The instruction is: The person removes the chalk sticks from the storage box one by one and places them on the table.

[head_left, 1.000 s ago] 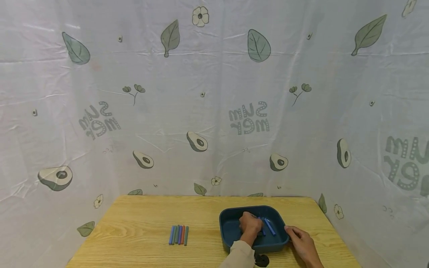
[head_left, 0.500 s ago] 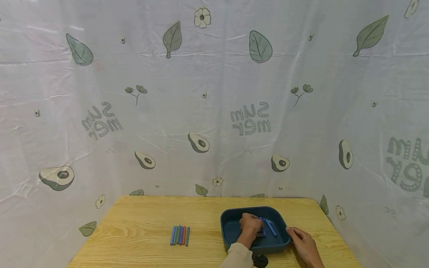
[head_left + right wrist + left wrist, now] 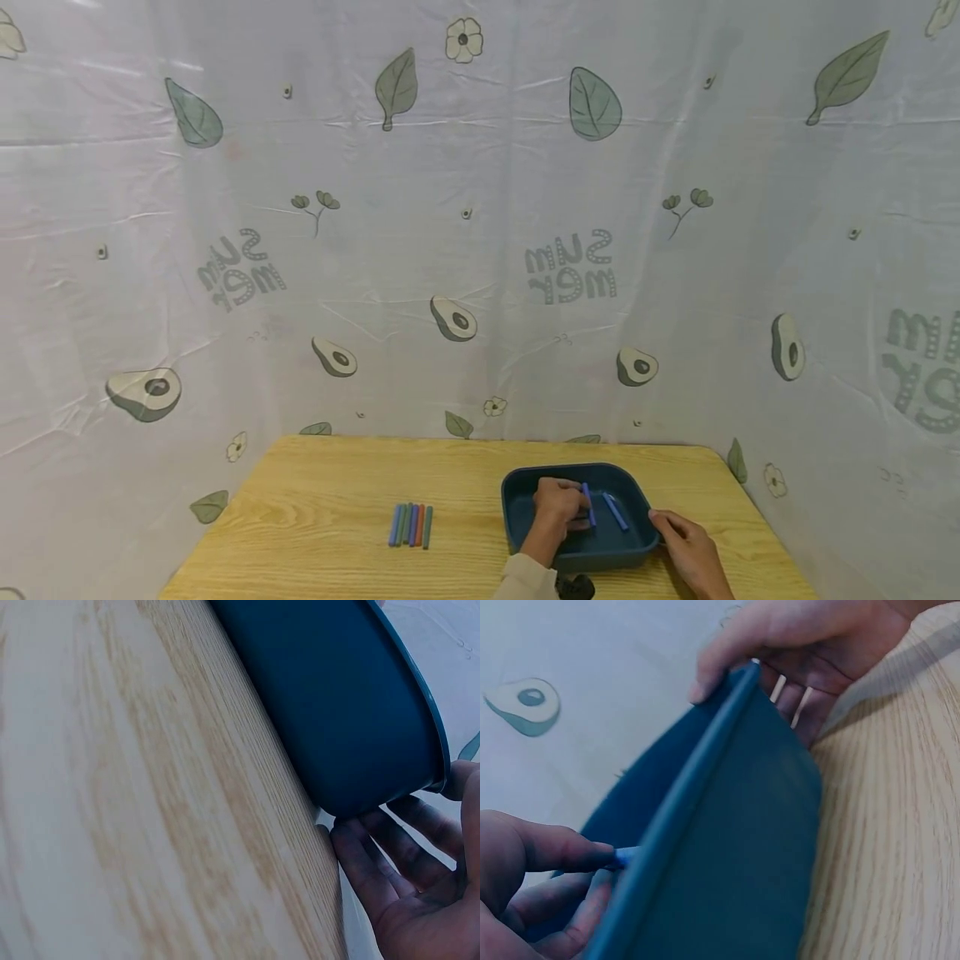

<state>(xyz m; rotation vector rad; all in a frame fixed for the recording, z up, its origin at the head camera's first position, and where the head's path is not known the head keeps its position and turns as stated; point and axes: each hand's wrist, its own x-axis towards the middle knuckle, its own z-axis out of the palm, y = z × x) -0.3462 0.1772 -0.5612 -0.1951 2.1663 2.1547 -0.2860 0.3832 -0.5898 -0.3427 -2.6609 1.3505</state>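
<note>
My left hand (image 3: 557, 506) reaches down inside a dark blue plastic bin (image 3: 512, 533). Between its thumb and fingers it pinches a blue chalk-like stick (image 3: 624, 857); in the head view a blue stick (image 3: 589, 505) stands out along the fingertips. Another blue stick (image 3: 615, 512) lies on the bin floor to the right. At the bin's right end my right hand (image 3: 690, 546) holds the rim, thumb at the top edge and fingers (image 3: 361, 862) against the outside wall, as the right wrist view shows. The bin floor under my left hand is hidden.
On the wooden table (image 3: 330, 475), left of the bin, a row of several coloured sticks (image 3: 411, 525) lies side by side: blue, green, purple and red. A round black object (image 3: 576, 587) shows by the left sleeve. A patterned curtain (image 3: 480, 367) hangs behind the table.
The left hand has drawn slightly left within the bin, and more of the blue stick at its fingertips shows. The right hand stays on the rim. The head view has shifted a little.
</note>
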